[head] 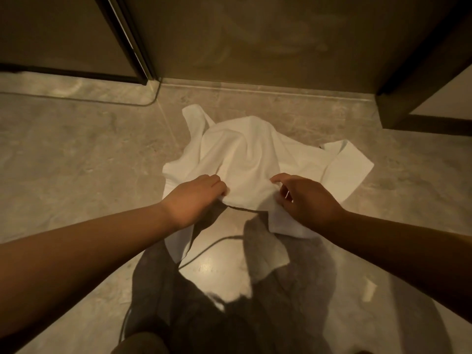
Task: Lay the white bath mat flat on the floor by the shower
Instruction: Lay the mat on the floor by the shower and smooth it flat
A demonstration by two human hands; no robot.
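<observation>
The white bath mat [245, 154] is bunched and billowing in the middle of the view, its far part touching the marble floor [76, 154] near the wall. My left hand [196, 198] grips its near edge on the left. My right hand [304, 198] pinches the same edge on the right, with folds of cloth hanging below both hands. The far left corner and the right corner of the mat lie spread on the floor.
A dark-framed glass shower door [127, 47] stands at the back left with a low stone sill. A brown wall [255, 39] runs behind the mat. A dark door frame [419, 80] is at the right. My shadow falls on the floor below the hands.
</observation>
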